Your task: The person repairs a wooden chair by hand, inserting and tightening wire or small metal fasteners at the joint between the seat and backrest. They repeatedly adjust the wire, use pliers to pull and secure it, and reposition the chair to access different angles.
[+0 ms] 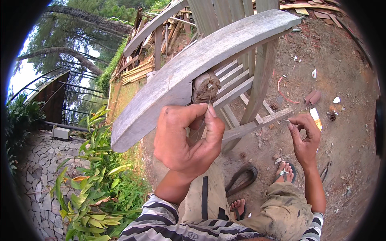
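Observation:
A weathered grey wooden chair stands in front of me, its curved armrest slanting across the view. Against the armrest's side sits a brown, rounded bundle with a ragged end; its material is unclear. Just below it, my left hand is closed, thumb and forefinger pinching a thin strand that reaches up to the bundle. Off to the right, beside the chair's lower rail, my right hand is also closed in a pinch. A tiny pale thin piece sticks out from its fingertips.
Behind the chair lies a heap of scrap wood. A dark strap loop rests on the dirt by my sandalled feet. Leafy plants and stone paving are at left. Broken bits, including a reddish fragment, dot the ground at right.

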`<move>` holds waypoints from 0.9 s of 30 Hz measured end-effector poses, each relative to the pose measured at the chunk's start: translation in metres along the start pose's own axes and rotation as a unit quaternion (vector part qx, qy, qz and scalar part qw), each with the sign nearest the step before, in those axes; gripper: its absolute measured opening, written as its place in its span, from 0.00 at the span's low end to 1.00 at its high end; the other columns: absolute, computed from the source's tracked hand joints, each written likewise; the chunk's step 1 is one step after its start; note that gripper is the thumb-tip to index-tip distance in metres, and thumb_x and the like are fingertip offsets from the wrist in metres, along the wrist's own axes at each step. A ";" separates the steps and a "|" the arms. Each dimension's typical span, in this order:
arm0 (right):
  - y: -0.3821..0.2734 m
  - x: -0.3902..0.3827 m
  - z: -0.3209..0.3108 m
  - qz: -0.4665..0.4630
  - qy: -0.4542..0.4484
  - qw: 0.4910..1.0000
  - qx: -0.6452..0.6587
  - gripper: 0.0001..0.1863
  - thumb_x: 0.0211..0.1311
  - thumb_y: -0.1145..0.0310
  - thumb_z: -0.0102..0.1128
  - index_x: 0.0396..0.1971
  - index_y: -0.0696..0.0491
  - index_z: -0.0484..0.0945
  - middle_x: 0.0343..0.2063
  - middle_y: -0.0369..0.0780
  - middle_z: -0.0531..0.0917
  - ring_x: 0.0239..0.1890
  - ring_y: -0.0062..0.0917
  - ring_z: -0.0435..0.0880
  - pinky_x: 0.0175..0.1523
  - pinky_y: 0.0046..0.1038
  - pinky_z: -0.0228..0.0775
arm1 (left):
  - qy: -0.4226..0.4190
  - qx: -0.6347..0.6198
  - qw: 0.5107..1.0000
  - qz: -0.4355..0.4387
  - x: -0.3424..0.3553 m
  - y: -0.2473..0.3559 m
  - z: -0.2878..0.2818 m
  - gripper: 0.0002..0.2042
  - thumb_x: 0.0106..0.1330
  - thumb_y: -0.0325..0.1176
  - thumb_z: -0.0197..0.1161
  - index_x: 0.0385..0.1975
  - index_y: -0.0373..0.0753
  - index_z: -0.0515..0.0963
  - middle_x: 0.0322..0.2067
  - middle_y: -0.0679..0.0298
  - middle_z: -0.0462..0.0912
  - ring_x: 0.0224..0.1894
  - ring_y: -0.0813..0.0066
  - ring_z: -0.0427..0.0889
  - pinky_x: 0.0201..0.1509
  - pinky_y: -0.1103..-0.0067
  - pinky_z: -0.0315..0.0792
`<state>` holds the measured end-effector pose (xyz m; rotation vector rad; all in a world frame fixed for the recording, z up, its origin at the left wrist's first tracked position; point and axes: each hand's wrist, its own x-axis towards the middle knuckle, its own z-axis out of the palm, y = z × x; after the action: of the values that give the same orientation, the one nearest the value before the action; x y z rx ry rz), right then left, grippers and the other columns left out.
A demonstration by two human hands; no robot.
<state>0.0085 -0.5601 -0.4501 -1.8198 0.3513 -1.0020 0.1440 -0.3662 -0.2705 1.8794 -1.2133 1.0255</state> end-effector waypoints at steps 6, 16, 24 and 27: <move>-0.088 0.074 0.033 -0.223 0.012 0.969 0.107 0.13 0.51 0.83 0.74 0.38 0.56 0.88 0.31 0.40 0.84 0.28 0.23 0.80 0.30 0.23 0.71 | -0.050 0.024 0.998 0.009 0.001 0.002 -0.004 0.09 0.60 0.17 0.70 0.35 0.33 0.77 0.26 0.65 0.79 0.24 0.84 0.74 0.28 0.87 0.69; -0.106 0.098 0.070 -0.315 0.044 0.931 0.178 0.16 0.47 0.85 0.76 0.39 0.56 0.89 0.30 0.39 0.83 0.31 0.25 0.81 0.32 0.26 0.72 | -0.002 0.012 1.000 -0.017 -0.002 0.007 0.009 0.11 0.49 0.18 0.73 0.30 0.36 0.80 0.21 0.63 0.77 0.20 0.69 0.74 0.23 0.76 0.68; -0.105 0.098 0.074 -0.373 0.065 0.914 0.143 0.20 0.40 0.86 0.74 0.39 0.57 0.89 0.30 0.38 0.83 0.30 0.27 0.80 0.31 0.27 0.70 | -0.038 -0.001 0.999 0.021 -0.002 0.007 0.002 0.11 0.59 0.16 0.70 0.37 0.32 0.77 0.26 0.63 0.79 0.23 0.84 0.75 0.27 0.86 0.68; -0.106 0.097 0.075 -0.389 0.070 0.910 0.126 0.21 0.40 0.86 0.74 0.39 0.57 0.89 0.30 0.38 0.83 0.29 0.28 0.80 0.31 0.28 0.70 | -0.041 -0.004 0.999 0.027 -0.001 0.009 0.000 0.11 0.59 0.15 0.70 0.38 0.31 0.78 0.27 0.62 0.80 0.24 0.83 0.76 0.27 0.86 0.69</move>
<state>0.1054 -0.5242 -0.3253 -1.6607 -0.4550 -1.6374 0.1350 -0.3691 -0.2709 1.9076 -1.3193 0.9786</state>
